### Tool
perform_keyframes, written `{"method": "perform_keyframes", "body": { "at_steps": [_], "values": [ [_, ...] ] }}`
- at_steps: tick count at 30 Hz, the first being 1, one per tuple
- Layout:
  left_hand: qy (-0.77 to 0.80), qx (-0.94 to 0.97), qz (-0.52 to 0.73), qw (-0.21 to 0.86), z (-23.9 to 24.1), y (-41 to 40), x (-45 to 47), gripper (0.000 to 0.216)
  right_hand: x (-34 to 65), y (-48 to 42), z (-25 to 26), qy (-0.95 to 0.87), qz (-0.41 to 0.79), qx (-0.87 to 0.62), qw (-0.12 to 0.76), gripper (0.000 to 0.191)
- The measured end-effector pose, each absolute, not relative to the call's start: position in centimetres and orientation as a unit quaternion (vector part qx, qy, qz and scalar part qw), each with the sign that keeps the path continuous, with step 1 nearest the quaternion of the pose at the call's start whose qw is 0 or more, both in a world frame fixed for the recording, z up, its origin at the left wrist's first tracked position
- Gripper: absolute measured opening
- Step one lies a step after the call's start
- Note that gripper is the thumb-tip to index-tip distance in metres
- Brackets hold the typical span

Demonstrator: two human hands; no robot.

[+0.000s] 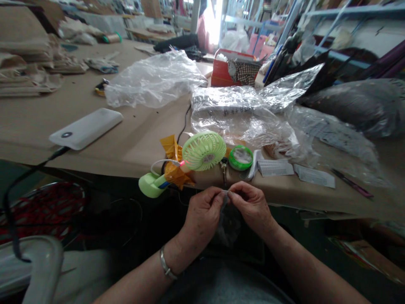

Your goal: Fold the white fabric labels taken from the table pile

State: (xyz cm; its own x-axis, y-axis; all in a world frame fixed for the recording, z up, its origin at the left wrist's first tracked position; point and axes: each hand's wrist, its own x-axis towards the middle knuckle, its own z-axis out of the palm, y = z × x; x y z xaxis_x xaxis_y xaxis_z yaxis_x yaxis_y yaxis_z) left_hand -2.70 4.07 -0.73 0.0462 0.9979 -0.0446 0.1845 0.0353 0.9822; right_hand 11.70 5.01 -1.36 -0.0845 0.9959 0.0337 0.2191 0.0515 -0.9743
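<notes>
My left hand (204,211) and my right hand (251,204) meet just in front of the table edge, both closed in a pinch. Between their fingertips is a small pale piece (225,191), too small to name. Below the fingers hangs something thin and see-through, like clear plastic (229,230); I cannot tell whether it joins the piece. Just beyond the hands, a green fan (204,151) is taped at the table edge. To its right sits a round green tub (240,157) with whitish stuff inside. A small metal fitting (224,169) stands between fan and tub.
Clear plastic bags (155,78) spread over the brown tabletop (142,139). A white power bank (87,128) with a black cable lies left. Printed paper slips (275,167) and a slim purple-handled tool (352,183) lie right. A red box (234,69) stands behind.
</notes>
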Motion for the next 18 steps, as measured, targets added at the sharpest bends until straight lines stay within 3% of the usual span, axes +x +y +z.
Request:
{"method": "perform_keyframes", "body": {
  "at_steps": [18],
  "values": [
    [0.536, 0.57, 0.446, 0.435, -1.34, 4.6, -2.54, 0.017, 11.61, 5.32, -1.73, -0.613, 0.404, -0.512, 0.446, 0.013]
  ]
}}
